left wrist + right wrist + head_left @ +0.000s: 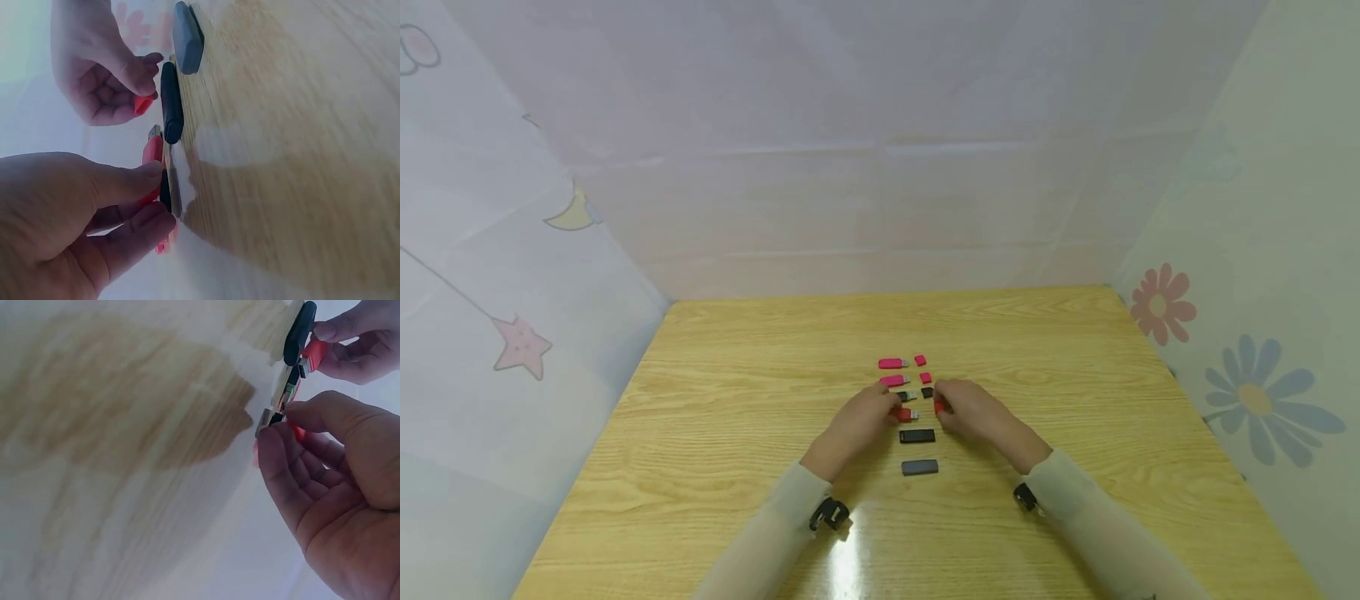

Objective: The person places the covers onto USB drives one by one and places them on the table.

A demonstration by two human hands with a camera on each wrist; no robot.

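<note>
Between the thumb and fingers of my left hand [859, 421] is a red USB stick [152, 151], its metal plug bare and pointing toward the other hand. My right hand [979, 412] pinches a small red cap [143, 105], apart from the stick. Just beyond the red stick lies an uncapped black USB stick [906, 397], partly hidden by the left fingers, with its black cap [927, 392] beside it. Nearer to me are a capped black USB stick [917, 436] and a grey one [920, 467].
Farther back on the wooden table [737, 383] lie two uncapped pink USB sticks, the far one [891, 363] and the near one [892, 381]. Each has a pink cap to its right, a far cap [921, 360] and a near cap [926, 377]. Patterned sheets surround the table.
</note>
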